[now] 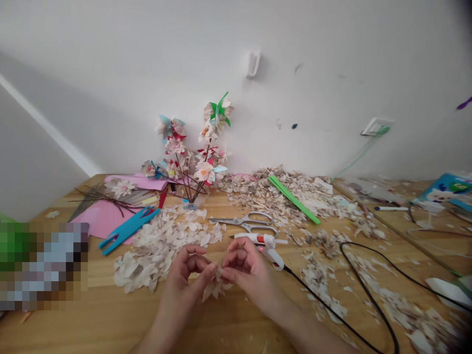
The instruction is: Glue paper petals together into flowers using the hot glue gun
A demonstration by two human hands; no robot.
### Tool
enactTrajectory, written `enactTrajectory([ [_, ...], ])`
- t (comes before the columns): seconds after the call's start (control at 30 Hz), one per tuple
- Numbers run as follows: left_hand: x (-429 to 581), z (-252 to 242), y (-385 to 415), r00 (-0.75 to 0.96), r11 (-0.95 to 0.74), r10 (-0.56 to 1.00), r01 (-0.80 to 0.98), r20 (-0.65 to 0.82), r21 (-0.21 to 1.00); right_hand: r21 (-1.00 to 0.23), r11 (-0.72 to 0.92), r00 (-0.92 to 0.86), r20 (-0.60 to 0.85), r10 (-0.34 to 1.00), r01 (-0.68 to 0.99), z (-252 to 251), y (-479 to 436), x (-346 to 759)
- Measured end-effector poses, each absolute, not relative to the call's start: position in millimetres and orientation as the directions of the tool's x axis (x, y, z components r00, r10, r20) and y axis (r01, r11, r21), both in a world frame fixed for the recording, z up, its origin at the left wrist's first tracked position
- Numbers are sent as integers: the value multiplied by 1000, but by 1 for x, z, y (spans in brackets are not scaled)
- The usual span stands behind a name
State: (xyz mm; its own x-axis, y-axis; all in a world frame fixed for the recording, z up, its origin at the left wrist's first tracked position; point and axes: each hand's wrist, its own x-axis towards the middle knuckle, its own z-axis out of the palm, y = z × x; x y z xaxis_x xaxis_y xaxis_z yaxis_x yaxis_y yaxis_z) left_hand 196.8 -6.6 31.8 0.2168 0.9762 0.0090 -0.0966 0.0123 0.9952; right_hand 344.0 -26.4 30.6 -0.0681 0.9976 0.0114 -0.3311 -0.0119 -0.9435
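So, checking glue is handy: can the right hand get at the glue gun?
Probably yes: the glue gun lies just beyond the right hand, nothing between them, though it and the left hand pinch a paper flower.

Glue gun [263, 244] behind petal cluster [214, 287], scissors [245, 222] beyond

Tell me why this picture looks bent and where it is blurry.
In the head view the wide lens bows the table and the wall stripe; the right corners darken; scraps at the right edge smear; a pixelated block masks the left; light is soft and even, with faint shadow under the left hand and right hand pinching the petal cluster.
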Motion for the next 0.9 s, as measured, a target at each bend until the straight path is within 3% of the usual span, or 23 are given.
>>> enactTrajectory([
  [0.27, 196, 19, 0, 347, 300, 919, -311, -186, 902, -934, -49, -102, -14, 995, -354, 29, -22, 346],
  [0.5, 200, 16, -4, 395, 390, 898, -506, -196, 769, -900, -29, -145, 38, 989, -434, 25, -22, 346],
  [0.67, 202, 23, -6, 436, 444, 872, -518, -221, 731, -879, -12, -175, 82, 981, -477, 20, -21, 345],
  [0.9, 194, 24, 3, 450, 418, 858, -329, -249, 847, -858, -37, -201, 78, 976, -512, 19, -21, 349],
])
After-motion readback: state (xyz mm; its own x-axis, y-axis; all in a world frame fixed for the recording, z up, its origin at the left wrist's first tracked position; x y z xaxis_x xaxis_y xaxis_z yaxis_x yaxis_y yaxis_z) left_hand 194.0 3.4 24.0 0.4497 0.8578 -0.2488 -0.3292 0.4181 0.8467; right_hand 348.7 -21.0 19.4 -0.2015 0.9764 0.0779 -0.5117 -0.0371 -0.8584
